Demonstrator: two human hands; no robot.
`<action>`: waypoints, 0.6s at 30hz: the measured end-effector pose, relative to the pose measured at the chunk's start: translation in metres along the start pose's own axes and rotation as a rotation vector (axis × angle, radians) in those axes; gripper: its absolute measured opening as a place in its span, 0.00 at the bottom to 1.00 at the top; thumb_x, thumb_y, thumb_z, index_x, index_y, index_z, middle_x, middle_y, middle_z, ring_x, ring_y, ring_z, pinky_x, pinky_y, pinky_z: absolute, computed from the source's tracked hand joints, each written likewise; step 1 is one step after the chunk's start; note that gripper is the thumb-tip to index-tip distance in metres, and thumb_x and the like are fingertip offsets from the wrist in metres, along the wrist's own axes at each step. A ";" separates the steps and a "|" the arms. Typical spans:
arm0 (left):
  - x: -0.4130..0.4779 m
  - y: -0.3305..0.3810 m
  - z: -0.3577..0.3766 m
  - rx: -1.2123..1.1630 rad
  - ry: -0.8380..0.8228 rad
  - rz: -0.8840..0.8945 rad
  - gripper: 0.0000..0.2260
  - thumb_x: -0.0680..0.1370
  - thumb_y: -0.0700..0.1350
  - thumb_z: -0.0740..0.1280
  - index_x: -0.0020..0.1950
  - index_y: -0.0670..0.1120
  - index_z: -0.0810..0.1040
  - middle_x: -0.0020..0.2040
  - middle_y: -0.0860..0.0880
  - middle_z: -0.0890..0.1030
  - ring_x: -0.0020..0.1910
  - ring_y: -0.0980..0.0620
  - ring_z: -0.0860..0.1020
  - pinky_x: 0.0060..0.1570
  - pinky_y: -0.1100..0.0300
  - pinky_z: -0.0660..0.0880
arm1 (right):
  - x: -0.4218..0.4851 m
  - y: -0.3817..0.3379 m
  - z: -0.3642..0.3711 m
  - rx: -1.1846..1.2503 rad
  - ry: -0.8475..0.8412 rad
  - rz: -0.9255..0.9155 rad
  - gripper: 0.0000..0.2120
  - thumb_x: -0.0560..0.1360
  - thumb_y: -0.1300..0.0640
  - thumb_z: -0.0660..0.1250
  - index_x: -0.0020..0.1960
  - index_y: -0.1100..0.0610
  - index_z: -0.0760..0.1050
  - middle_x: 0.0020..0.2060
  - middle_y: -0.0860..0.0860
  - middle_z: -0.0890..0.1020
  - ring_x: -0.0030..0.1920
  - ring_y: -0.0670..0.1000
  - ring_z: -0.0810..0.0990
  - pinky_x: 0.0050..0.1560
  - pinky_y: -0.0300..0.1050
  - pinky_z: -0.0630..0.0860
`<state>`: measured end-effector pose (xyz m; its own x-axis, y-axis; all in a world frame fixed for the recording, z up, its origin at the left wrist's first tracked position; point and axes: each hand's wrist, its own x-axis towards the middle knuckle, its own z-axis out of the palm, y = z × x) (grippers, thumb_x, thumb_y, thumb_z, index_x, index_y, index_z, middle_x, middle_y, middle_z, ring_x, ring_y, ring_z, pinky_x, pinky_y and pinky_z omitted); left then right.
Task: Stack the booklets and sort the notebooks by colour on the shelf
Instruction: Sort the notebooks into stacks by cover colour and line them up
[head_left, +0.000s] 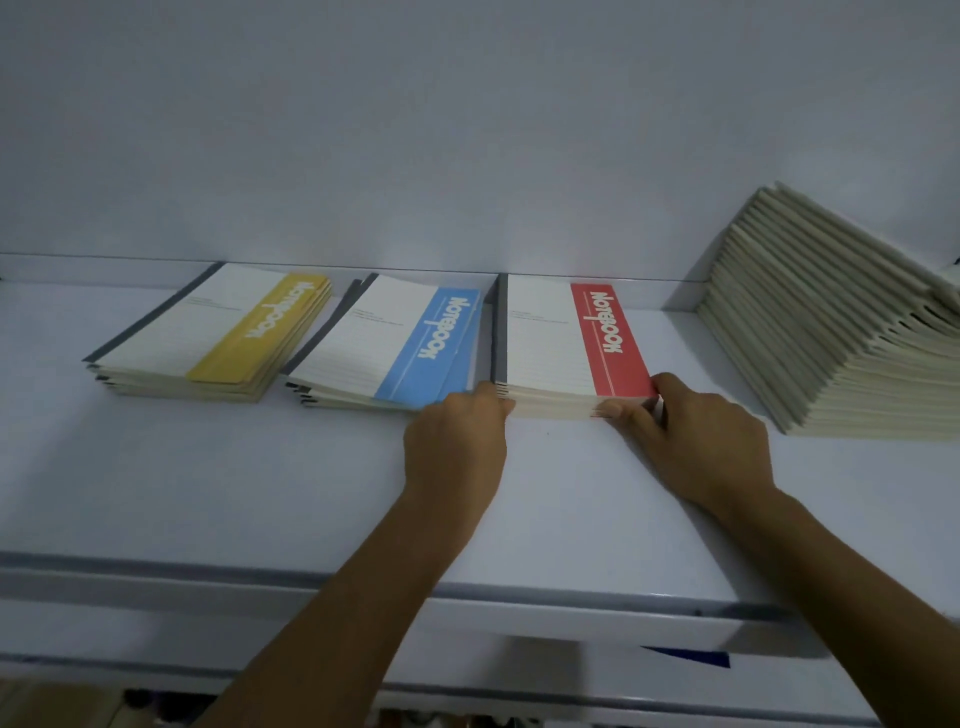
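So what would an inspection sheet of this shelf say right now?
Surface: white shelf, with stacks set toward the back.
Job's things: yellow notebook stack at left; blue notebook stack in the middle, slightly fanned; red notebook stack beside it; cream booklets in a tall slanted pile at right.
Clutter: nothing seen.
Hands: left hand and right hand grip the near corners of the red notebook stack.
Cables: nothing seen.
Surroundings: plain white wall behind; blurred items below the shelf, too unclear to identify.
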<state>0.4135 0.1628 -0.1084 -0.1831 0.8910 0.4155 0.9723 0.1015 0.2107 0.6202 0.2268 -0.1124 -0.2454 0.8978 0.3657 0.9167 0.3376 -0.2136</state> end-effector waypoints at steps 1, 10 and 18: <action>0.000 0.001 -0.001 0.016 0.005 0.001 0.16 0.83 0.53 0.53 0.55 0.45 0.76 0.42 0.47 0.80 0.40 0.49 0.79 0.36 0.60 0.69 | 0.000 -0.001 0.000 -0.008 0.004 -0.004 0.37 0.66 0.25 0.42 0.53 0.53 0.69 0.39 0.46 0.79 0.30 0.46 0.73 0.33 0.40 0.71; -0.001 0.000 0.000 0.073 -0.044 -0.027 0.14 0.83 0.51 0.53 0.57 0.47 0.76 0.45 0.48 0.80 0.43 0.51 0.79 0.36 0.63 0.68 | -0.005 -0.007 -0.003 -0.079 -0.002 0.039 0.34 0.65 0.24 0.43 0.49 0.50 0.67 0.37 0.43 0.73 0.31 0.45 0.71 0.30 0.37 0.63; 0.003 -0.004 -0.001 -0.020 -0.068 -0.049 0.17 0.83 0.53 0.52 0.56 0.46 0.77 0.43 0.49 0.80 0.39 0.53 0.76 0.38 0.61 0.73 | -0.001 -0.003 -0.007 0.018 -0.034 0.058 0.33 0.66 0.26 0.50 0.52 0.52 0.74 0.36 0.44 0.79 0.32 0.45 0.72 0.33 0.38 0.64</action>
<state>0.4083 0.1647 -0.1066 -0.2192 0.9131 0.3437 0.9593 0.1374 0.2467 0.6202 0.2227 -0.1064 -0.2034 0.9249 0.3211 0.9238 0.2899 -0.2499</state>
